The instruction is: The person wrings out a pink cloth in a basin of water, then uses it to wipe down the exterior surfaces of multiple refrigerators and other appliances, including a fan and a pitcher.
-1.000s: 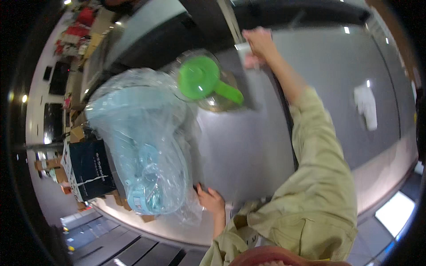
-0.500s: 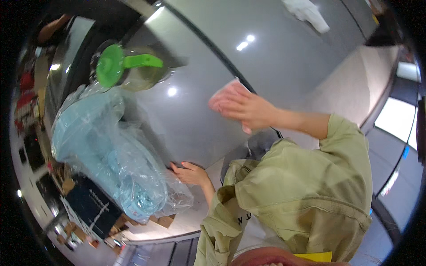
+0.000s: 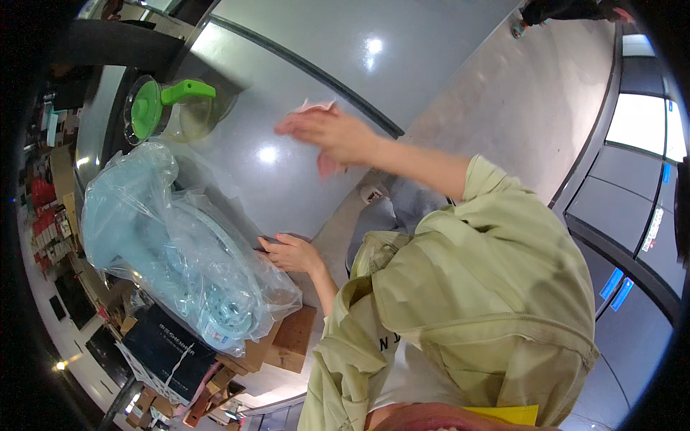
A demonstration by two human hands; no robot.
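Note:
My right hand is closed on a pink cloth over the grey tabletop; part of the cloth shows above the fingers and part hangs below them. The hand is slightly blurred. My left hand lies with its fingers stretched out at the near edge of the table, holding nothing. Just left of it is a light blue plastic item wrapped in a clear plastic bag. Farther back stands a clear jug with a green lid and handle.
A dark seam strip crosses the tabletop. Below the bagged item are a black bag and cardboard boxes. Another person's shoe and dark clothing show at the upper right. Grey panels stand along the right.
My right hand has moved left with the pink cloth. My left hand stays at the table edge. The view has shifted, and a white item at the far side is out of the picture.

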